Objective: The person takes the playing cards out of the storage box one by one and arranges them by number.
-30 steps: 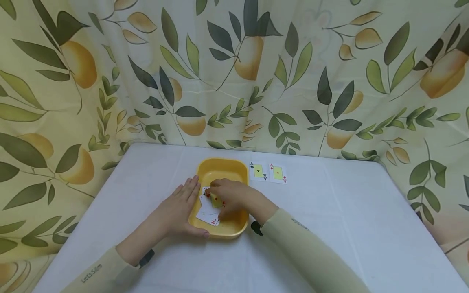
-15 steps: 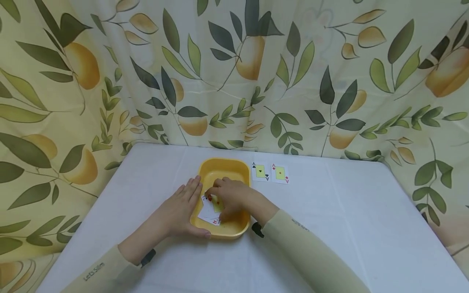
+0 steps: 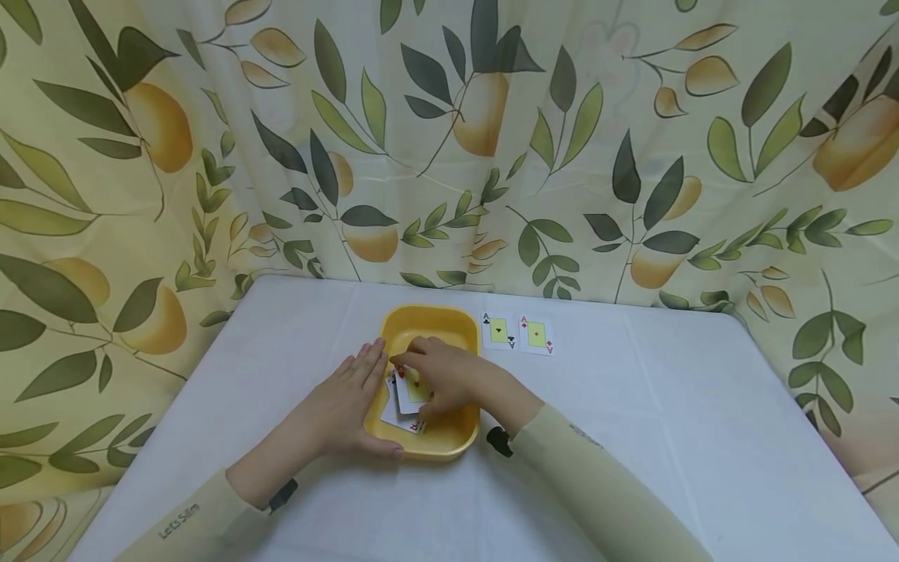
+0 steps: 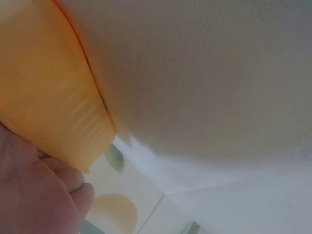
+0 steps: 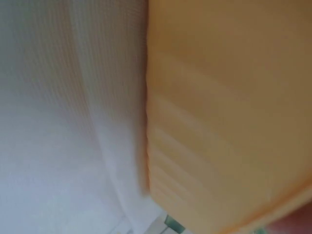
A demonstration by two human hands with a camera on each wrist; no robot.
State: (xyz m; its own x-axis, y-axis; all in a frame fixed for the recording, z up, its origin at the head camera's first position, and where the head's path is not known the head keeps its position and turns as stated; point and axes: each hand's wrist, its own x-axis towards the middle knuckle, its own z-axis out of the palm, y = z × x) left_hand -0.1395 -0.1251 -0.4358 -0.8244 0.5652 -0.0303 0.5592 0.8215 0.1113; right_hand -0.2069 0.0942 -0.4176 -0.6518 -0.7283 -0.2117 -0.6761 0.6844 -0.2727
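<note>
Curled right fingers [image 3: 411,361] pinch a card [image 3: 410,396] while straight left fingers [image 3: 364,365] rest against the yellow tub [image 3: 449,441].

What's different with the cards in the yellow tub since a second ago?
A red-marked card now looks raised above the other cards, pinched in the right hand. The left hand still rests against the yellow tub; the ace of clubs and ace of diamonds still lie beside it.

Mid-frame we see a yellow tray [image 3: 449,434] and, inside, white cards [image 3: 413,396] with red marks. Just right, a black-marked card [image 3: 499,331] and a red-marked card [image 3: 537,335] share yellow panels. The surface [image 3: 632,429] is white, the sleeves [image 3: 597,488] beige, the curtain [image 3: 555,261] above cream with green leaves and orange fruit.
</note>
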